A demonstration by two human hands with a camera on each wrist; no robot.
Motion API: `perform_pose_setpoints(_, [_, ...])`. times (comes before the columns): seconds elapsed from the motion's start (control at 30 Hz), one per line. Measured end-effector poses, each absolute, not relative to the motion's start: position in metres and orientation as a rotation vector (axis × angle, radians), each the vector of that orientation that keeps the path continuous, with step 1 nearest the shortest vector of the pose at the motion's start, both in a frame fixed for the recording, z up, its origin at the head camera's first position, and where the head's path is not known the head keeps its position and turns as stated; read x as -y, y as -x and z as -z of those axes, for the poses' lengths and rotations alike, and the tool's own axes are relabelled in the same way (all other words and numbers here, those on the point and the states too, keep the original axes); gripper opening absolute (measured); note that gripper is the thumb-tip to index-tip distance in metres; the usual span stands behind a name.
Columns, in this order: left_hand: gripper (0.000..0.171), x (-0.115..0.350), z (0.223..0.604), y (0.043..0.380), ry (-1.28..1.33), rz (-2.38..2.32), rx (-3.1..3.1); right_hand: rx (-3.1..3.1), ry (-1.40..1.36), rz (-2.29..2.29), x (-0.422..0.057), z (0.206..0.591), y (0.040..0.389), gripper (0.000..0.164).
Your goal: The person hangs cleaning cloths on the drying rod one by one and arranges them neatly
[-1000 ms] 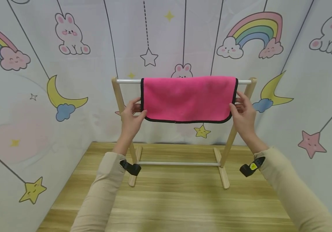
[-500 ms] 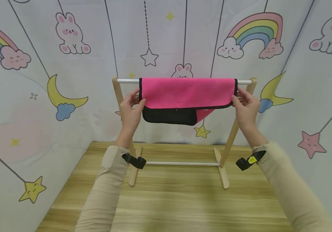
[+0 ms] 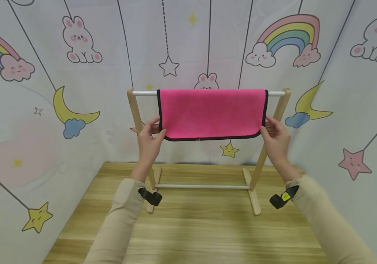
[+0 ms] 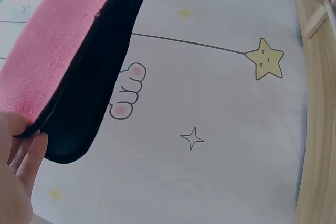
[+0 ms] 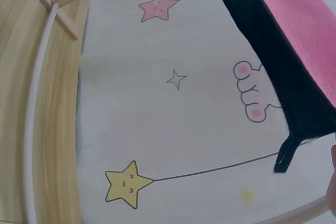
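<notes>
A pink towel (image 3: 211, 113) with black edging hangs folded over the white top rod (image 3: 144, 93) of a small wooden rack (image 3: 135, 110). My left hand (image 3: 150, 143) pinches the front flap's lower left corner between thumb and fingers. At the lower right corner, my right hand (image 3: 276, 143) pinches the edge in the same way. From below, the left wrist view shows the black rear layer (image 4: 100, 87) reaching lower than the pink front. A short black loop (image 5: 286, 153) dangles from that layer in the right wrist view, where only a sliver of my right hand shows.
The rack's wooden feet (image 3: 251, 196) stand on a wood-grain tabletop (image 3: 204, 231), joined by a white lower rod (image 3: 203, 186). Behind and on both sides hangs a white printed backdrop (image 3: 109, 73) with rabbits, stars and rainbows.
Half a second ago both hands held the front flap higher, baring the black rear layer. They have since moved down, and the pink front covers it again in the head view.
</notes>
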State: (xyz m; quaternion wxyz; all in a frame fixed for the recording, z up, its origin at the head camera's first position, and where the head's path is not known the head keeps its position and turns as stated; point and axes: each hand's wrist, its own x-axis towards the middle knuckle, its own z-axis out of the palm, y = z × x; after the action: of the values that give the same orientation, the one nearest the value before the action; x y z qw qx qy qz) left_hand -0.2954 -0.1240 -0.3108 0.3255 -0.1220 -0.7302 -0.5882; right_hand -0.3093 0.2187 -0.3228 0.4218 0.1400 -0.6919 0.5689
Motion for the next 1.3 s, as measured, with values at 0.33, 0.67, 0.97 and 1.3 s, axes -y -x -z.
perform_pose_setpoints(0.33, [0.045,0.121,0.306,0.313,0.271,1.399,1.921,1.753,-0.376,-1.386,-0.206,0.294,0.311,0.042])
perform_pose_setpoints(0.67, [0.044,0.127,0.302,0.316,0.334,1.434,1.854,1.786,-0.339,-1.306,-0.196,0.29,0.296,0.038])
perform_pose_setpoints(0.97, [0.042,0.129,0.299,0.318,0.333,1.452,1.885,1.806,-0.34,-1.286,-0.197,0.28,0.296,0.037])
perform_pose_setpoints(1.3, [0.042,0.131,0.301,0.32,0.342,1.445,1.892,1.802,-0.356,-1.29,-0.197,0.284,0.296,0.037])
